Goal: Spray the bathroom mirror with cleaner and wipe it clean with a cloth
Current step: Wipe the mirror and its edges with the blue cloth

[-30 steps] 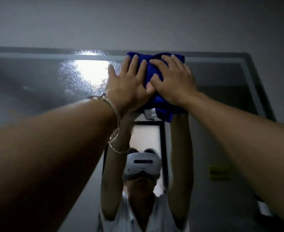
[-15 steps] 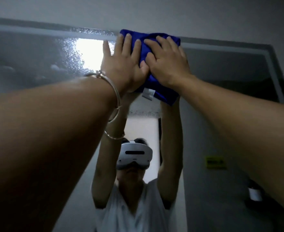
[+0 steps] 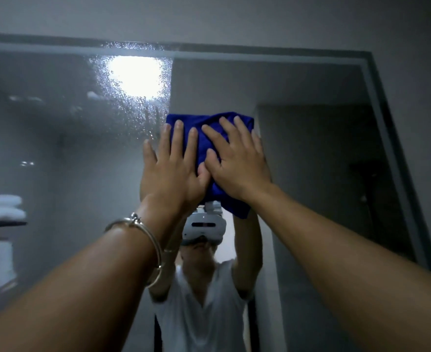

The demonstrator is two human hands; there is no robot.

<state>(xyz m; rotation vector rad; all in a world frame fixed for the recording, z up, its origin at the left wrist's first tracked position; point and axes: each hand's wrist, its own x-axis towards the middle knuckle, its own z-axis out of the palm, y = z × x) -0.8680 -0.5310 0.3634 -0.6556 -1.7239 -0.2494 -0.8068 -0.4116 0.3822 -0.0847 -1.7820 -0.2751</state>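
Note:
A folded blue cloth (image 3: 205,128) lies flat against the bathroom mirror (image 3: 311,153), well below its top edge. My left hand (image 3: 170,171), a silver bangle on its wrist, presses the cloth's left part with straight fingers. My right hand (image 3: 234,161) presses the cloth's right part, fingers spread flat and overlapping my left thumb. Spray droplets (image 3: 133,107) speckle the glass above and left of the cloth, around a bright light reflection. The strip to the right of the droplets looks wiped. No spray bottle is in view.
The mirror's grey frame (image 3: 384,118) runs along the top and down the right side. Stacked white towels on a shelf (image 3: 1,209) show at the left. My own reflection, in a white shirt and headset (image 3: 203,227), sits below the cloth.
Both hands and the cloth have slid down the mirror from its top edge, leaving a wiped strip above them. The hands stay flat on the cloth.

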